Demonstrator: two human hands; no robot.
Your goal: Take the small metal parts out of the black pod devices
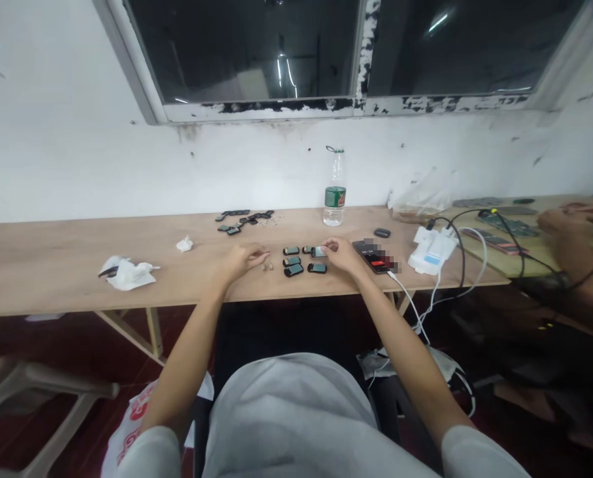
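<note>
Black modules (293, 270) grouped on a wooden worktop (191, 282)

The right hand (340, 253) has fingertips at the group's far-right module (319, 252); whether they grip it, I cannot tell. The left hand (245, 259), fingers drawn together, is just left of the group near small pale pieces (267, 267); whether it holds anything is unclear. A phone (370, 255) lies farther right.

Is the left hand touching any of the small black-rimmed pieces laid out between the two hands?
Apart. The head view shows a strip of bare tabletop between the left hand and the nearest black-rimmed piece.
</note>
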